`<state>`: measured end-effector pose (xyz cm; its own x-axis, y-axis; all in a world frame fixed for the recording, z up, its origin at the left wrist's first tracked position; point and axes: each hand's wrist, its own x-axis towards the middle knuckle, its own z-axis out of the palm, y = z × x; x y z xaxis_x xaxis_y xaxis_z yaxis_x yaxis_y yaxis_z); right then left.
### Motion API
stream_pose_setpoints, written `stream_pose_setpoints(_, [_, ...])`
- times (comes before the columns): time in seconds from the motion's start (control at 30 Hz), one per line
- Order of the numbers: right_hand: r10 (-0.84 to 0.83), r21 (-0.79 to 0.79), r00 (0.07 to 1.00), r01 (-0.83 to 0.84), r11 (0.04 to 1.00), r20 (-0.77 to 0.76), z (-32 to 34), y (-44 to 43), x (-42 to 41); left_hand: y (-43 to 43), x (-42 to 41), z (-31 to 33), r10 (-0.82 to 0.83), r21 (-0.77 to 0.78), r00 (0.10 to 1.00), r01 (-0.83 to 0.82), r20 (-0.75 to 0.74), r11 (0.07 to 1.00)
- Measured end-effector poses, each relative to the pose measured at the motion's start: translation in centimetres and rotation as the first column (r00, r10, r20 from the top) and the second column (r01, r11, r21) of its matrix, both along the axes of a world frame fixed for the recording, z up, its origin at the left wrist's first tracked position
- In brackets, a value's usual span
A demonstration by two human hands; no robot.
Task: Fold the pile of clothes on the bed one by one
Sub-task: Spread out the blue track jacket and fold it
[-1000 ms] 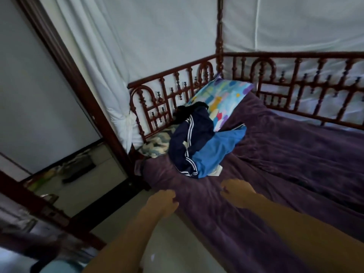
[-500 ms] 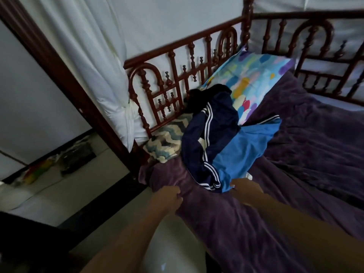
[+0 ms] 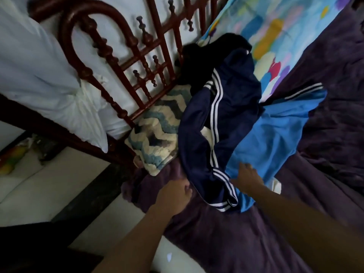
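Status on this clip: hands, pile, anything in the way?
Left hand curled at edge of navy striped garment, grip unclear. Right hand rests on blue garment. Pile unfolded; nothing blocking.

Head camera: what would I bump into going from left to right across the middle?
In order: white curtain → wooden bed rail → zigzag cushion → navy striped garment → bright blue garment → purple blanket.

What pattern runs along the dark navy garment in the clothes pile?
Parallel white stripes along the dark navy garment, clearest in the head view.
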<state>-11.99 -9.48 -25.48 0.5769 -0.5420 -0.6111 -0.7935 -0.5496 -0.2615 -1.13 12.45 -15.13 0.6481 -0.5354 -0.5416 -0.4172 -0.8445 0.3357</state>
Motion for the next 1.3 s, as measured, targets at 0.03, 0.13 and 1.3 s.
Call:
stream_pose_setpoints(0.03, [-0.030,0.010,0.999,0.030,0.999,-0.016,-1.4,0.3,0.6,0.2,0.2,-0.9,0.001,0.006,1.000,-0.001,-0.010,1.000])
stream_pose_setpoints(0.13, [-0.064,-0.085,0.997,0.059,0.995,-0.052,-4.5,1.4,1.2,1.0,0.6,-2.9,-0.021,0.039,1.000,0.022,-0.023,0.999])
stream_pose_setpoints(1.3, [-0.324,-0.624,0.803,0.593,0.509,0.500,45.2,-3.5,-11.9,-18.4,3.5,38.5,-0.521,-0.859,0.789,0.477,0.326,0.185])
